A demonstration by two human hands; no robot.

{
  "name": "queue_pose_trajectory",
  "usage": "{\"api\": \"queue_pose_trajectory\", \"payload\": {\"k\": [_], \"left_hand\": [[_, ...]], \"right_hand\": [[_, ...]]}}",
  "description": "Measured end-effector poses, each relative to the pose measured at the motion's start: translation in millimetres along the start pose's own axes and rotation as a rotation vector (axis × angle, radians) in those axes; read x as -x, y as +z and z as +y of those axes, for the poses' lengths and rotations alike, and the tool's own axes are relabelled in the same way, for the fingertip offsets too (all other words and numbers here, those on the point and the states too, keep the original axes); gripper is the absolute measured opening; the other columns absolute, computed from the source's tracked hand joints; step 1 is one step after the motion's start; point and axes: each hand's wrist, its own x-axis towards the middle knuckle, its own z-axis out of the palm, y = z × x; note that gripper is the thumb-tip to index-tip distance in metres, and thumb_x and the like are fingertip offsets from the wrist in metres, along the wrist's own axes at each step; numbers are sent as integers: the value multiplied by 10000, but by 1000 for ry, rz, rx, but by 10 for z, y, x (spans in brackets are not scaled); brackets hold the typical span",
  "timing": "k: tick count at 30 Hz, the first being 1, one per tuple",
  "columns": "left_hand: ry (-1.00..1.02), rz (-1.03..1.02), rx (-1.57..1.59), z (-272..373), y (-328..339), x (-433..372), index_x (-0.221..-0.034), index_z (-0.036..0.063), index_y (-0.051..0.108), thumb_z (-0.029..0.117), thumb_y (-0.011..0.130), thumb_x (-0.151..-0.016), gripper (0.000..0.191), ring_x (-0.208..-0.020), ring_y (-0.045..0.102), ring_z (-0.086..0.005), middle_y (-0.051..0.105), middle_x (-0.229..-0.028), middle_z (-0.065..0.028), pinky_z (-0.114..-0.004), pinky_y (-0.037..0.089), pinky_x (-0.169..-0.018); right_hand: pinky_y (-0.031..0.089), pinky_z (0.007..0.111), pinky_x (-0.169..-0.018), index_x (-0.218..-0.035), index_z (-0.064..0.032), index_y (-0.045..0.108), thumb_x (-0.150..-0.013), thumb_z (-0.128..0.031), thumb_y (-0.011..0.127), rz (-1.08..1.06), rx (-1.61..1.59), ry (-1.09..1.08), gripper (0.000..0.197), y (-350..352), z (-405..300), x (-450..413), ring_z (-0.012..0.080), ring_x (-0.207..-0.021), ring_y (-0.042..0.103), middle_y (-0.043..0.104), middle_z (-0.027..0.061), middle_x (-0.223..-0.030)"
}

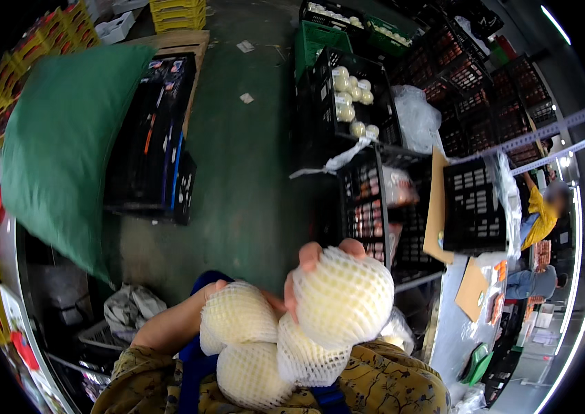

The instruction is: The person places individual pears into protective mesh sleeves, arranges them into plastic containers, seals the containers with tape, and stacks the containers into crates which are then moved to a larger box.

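Observation:
Several pale, round fruits in white foam net sleeves are bunched against the front of my patterned shirt (401, 378). My left hand (216, 287) wraps round the outer side of the left fruit (240, 315); most of its fingers are hidden. My right hand (307, 259) grips the largest-looking, uppermost netted fruit (344, 297), its fingertips showing over the far side. Below these, a lower-left netted fruit (253, 375) and a lower-right one (313, 357) press against the others and my body. My right forearm is hidden behind the fruits.
Ahead to the right, a black crate (380, 72) holds pale round produce. A green pillow-like bag (75, 155) lies by stacked black crates (150, 150) at left. A metal table (439, 331) with cardboard (472, 290) stands at right; two people (535, 220) are farther off.

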Motion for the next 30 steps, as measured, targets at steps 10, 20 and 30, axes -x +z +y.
{"api": "queue_pose_trajectory", "payload": {"k": [10, 20, 30], "left_hand": [[-144, -184, -77, 3831, -1056, -1178, -1134, -128, 507, 433, 533, -740, 687, -993, 529, -298, 535, -1104, -261, -355, 410, -870], [-257, -237, -131, 7959, -1859, -2559, -1151, -123, 495, 460, 530, -737, 715, -1025, 491, -312, 507, -1129, -271, -378, 380, -884], [-180, -185, -126, 12162, -2894, -3464, -1167, -118, 483, 486, 526, -735, 744, -1057, 453, -327, 478, -1154, -280, -401, 351, -898]], "right_hand": [[530, 500, -772, -1246, -198, 406, -704, -336, 738, 101, 332, -335, 650, -1632, -1320, -3306, 485, -983, 513, 351, 251, -1212], [499, 579, -792, -1268, -218, 389, -557, -370, 849, 141, 309, -490, 860, -3593, -3063, -6574, 473, -1058, 473, 290, 251, -1260], [432, 633, -860, -1241, -171, 401, -570, -360, 842, 261, 374, -192, 824, -5559, -4753, -10548, 467, -1099, 448, 297, 255, -1285]]}}
